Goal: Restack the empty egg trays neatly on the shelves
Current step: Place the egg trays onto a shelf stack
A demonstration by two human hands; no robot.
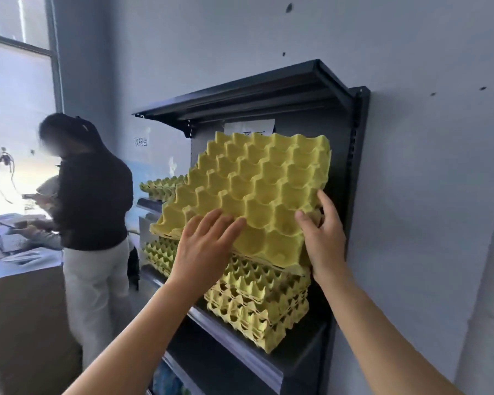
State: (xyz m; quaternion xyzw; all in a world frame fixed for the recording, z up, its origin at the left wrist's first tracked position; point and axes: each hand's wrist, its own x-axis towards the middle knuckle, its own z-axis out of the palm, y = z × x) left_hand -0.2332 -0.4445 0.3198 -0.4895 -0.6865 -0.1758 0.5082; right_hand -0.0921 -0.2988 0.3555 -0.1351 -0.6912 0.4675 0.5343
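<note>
A yellow egg tray tilts up off a stack of yellow trays on the black shelf. My left hand lies flat with straight fingers on the tray's near left part. My right hand grips the tray's near right corner, thumb on top and fingers round its edge. More yellow trays sit further left: a lower stack and some trays on a higher level.
The black shelving unit has a top canopy and a right side panel against a grey wall. A person in a dark top stands at the left beside a counter with a window behind.
</note>
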